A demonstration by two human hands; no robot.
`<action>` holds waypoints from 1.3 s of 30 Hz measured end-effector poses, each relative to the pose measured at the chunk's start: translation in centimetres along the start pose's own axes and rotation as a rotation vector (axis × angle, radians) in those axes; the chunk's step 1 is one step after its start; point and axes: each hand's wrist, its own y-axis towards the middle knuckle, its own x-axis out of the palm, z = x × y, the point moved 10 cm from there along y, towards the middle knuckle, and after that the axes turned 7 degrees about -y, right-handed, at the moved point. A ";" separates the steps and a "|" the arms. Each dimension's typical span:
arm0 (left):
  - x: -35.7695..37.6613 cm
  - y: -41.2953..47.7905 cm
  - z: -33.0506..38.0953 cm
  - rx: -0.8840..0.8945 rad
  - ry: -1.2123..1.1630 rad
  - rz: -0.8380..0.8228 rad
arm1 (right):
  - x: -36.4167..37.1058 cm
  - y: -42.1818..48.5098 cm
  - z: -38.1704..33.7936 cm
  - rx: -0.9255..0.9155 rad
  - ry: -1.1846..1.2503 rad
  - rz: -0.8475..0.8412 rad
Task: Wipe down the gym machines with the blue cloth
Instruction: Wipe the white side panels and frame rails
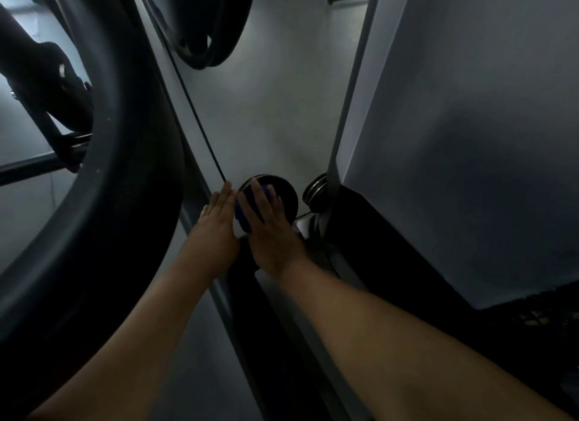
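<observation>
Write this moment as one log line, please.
right hand: presses crumpled blue cloth on round black disc | left hand: flat on grey metal frame

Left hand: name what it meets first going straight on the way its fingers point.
Likely the thin black cable, whose lower end sits just beyond the left hand; depth is unclear in this dim view.
</observation>
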 end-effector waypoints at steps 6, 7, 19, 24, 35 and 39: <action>-0.4 -0.6 -0.2 0.069 0.185 0.032 | 0.4 -1.8 1.7 -0.143 -0.035 -0.031; -0.3 -0.7 0.1 0.057 0.175 0.017 | -0.2 -0.6 2.7 -0.109 -0.048 0.002; 2.0 -1.5 1.7 0.167 0.214 0.003 | 1.6 -1.3 5.0 0.197 0.210 -0.123; 3.1 -1.9 1.7 0.164 0.271 -0.044 | 3.3 -3.5 1.3 0.222 -0.009 -0.127; 3.5 -1.9 2.6 0.066 0.196 -0.085 | 4.7 -8.3 -1.2 0.225 -0.061 -0.489; 4.2 -2.4 3.6 0.027 0.238 -0.047 | -1.7 -7.0 4.8 0.323 0.039 -0.355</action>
